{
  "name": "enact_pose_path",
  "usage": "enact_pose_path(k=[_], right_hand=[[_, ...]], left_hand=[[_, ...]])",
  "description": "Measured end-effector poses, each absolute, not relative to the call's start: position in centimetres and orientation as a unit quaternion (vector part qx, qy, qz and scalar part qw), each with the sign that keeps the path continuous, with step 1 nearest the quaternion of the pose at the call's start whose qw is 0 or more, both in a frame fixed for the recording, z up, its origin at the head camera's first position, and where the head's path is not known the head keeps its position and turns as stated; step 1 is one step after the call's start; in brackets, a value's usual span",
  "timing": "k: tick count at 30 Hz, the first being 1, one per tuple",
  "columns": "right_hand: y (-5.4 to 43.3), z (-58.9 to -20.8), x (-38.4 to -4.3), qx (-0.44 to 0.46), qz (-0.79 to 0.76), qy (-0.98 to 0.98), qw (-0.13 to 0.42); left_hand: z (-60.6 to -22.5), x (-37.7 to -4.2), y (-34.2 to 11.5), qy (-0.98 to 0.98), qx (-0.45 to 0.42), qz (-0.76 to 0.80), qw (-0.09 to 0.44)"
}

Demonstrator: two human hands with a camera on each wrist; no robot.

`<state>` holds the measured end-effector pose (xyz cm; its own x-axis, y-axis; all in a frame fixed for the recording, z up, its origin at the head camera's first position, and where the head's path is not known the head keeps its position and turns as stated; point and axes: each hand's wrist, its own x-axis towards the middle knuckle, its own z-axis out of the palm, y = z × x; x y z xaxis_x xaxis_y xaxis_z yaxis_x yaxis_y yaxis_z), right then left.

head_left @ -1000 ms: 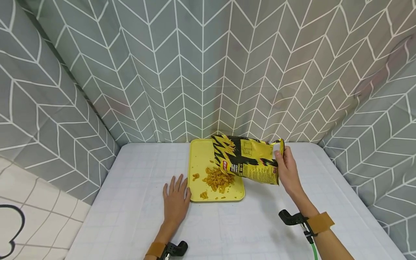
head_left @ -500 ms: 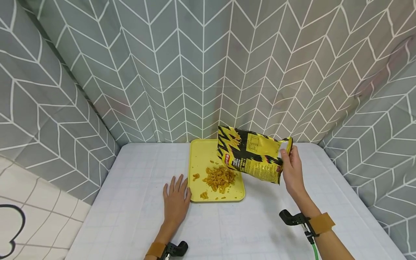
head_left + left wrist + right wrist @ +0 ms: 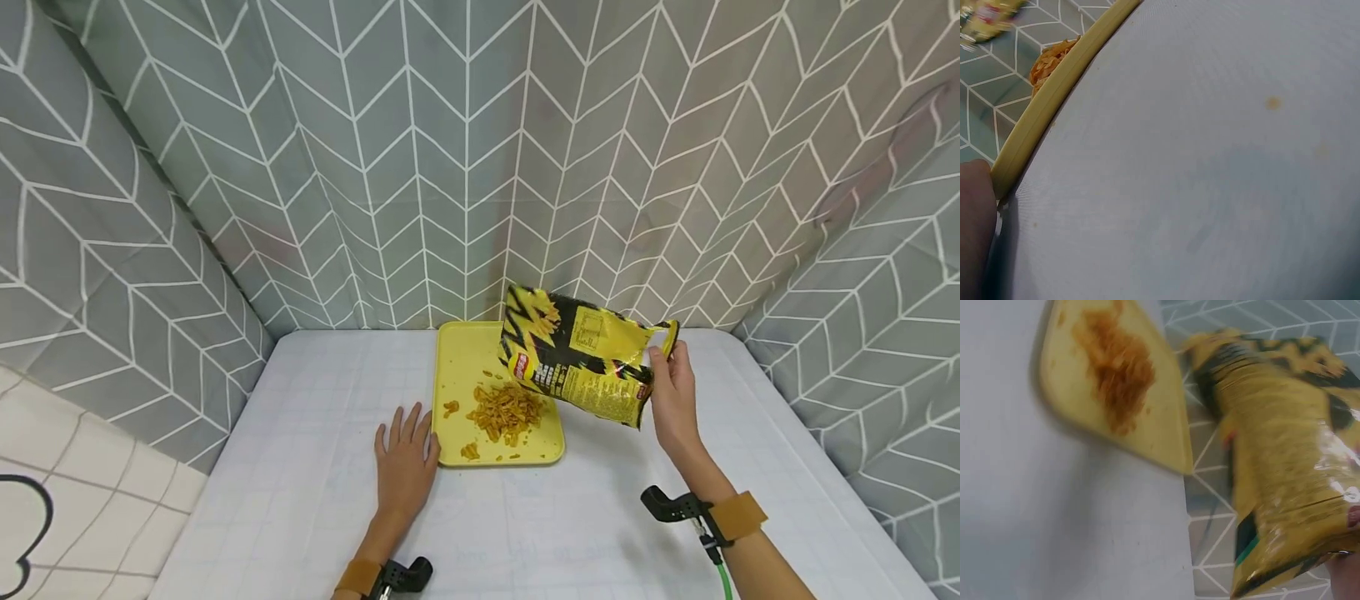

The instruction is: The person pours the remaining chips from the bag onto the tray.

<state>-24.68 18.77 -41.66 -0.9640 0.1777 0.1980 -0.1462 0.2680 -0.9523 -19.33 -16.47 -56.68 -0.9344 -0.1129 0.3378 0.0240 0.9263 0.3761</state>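
Observation:
My right hand (image 3: 675, 402) grips one end of a yellow and black snack bag (image 3: 581, 354), thumb on the near face. The bag hangs tilted, its far end lower left over a yellow tray (image 3: 459, 354). A heap of orange-brown snack pieces (image 3: 506, 412) lies on the tray, with a few loose bits around it. My left hand (image 3: 405, 467) lies on the table with fingers spread, its thumb touching the tray's left edge. In the left wrist view only part of that hand shows beside the tray rim (image 3: 1054, 100). The bag (image 3: 1291, 450) looks blurred in the right wrist view.
A white cloth covers the table (image 3: 315, 400). Grey curtains (image 3: 480, 167) with white lines stand behind it and at both sides. Each wrist wears a strapped black camera; a green cable (image 3: 724, 581) runs from the right one.
The right hand has drawn the bag to the right and tilted it more, lifting its upper left corner. The left hand and tray stay put; the heap looks about the same.

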Motion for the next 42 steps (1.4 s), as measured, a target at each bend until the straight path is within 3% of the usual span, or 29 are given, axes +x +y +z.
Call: enact_pose_path(k=[4, 11, 19, 27, 36, 42], right_hand=[[18.60, -41.76, -24.54, 0.005, 0.543, -0.828, 0.136], [18.59, -41.54, -24.44, 0.001, 0.615, -0.779, 0.122], [18.49, -41.50, -24.44, 0.007, 0.559, -0.817, 0.141], [18.65, -41.57, -24.26, 0.022, 0.606, -0.789, 0.101], [18.80, -41.23, -24.33, 0.029, 0.629, -0.770, 0.106], [18.61, -41.49, -24.26, 0.023, 0.550, -0.824, 0.132]], left_hand=[[-56.70, -19.33, -16.50, -0.965, 0.023, -0.190, 0.179], [-56.72, -19.28, -16.42, -0.964, 0.022, -0.195, 0.178], [-56.57, -19.27, -16.48, -0.963, 0.021, -0.195, 0.183], [-56.64, -19.22, -16.42, -0.963, 0.022, -0.194, 0.183], [-56.92, -19.28, -16.47, -0.963, 0.022, -0.190, 0.188], [-56.65, -19.18, -16.52, -0.965, 0.023, -0.189, 0.178]])
